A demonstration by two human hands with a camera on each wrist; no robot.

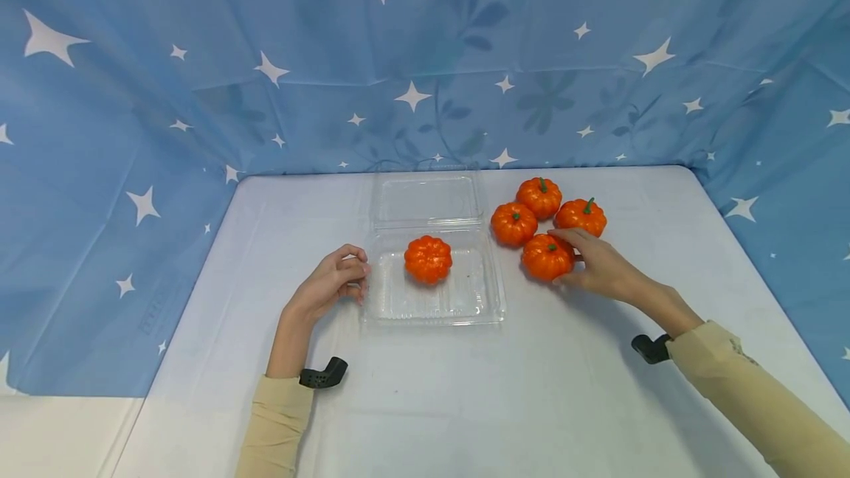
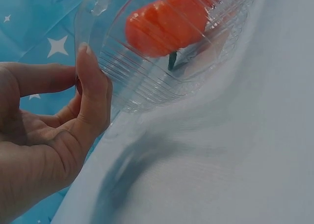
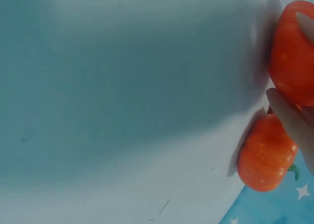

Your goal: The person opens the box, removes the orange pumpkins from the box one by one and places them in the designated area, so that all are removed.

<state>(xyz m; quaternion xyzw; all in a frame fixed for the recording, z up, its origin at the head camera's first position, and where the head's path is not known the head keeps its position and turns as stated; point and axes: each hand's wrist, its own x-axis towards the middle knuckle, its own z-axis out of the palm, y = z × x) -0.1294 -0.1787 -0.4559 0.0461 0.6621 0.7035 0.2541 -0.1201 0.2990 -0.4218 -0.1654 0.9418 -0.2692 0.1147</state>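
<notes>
A clear plastic clamshell box (image 1: 465, 308) lies with its lid (image 1: 428, 198) folded back. One small orange toy pumpkin (image 1: 428, 260) sits inside it, stem hidden from the head view. My left hand (image 1: 335, 279) pinches the box's left rim between thumb and fingers, as the left wrist view shows at the rim (image 2: 86, 17). At the right, my right hand (image 1: 600, 268) grips the nearest pumpkin (image 1: 546, 257) of a group, thumb on the near side and fingers on the far side. In the right wrist view, that pumpkin (image 3: 292, 57) is partly cut off by the frame edge.
Behind the gripped pumpkin stand three more: one at left (image 1: 513, 225), one at the back (image 1: 539, 198), and one at right (image 1: 581, 216), close to my right fingers. A white cloth covers the table (image 1: 425, 404). A blue starred curtain (image 1: 332, 57) hangs behind.
</notes>
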